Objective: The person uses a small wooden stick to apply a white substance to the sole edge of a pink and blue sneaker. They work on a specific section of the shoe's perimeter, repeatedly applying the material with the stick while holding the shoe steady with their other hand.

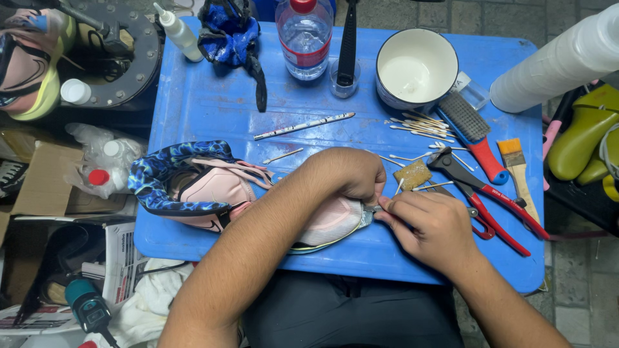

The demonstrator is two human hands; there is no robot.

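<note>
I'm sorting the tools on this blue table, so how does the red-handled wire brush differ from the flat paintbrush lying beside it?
The wire brush has a red plastic handle and a wide dark bristle pad; the paintbrush has a pale wooden handle and a short tuft of orange bristles. The wire brush is the bulkier of the two, and the paintbrush is slimmer. Both lie flat at the right end of the blue table, bristles pointing away from the person, untouched by either hand.

Two bare forearms reach in from the bottom edge and converge at centre. The left hand (348, 173) lies knuckles up, wrist bent, fingers curled downward and pressing against what lies beneath it. The right hand (429, 222) comes in from the lower right, back of the hand toward the camera, thumb and forefinger pinched together at the tip, touching the left hand's fingertips.
</note>
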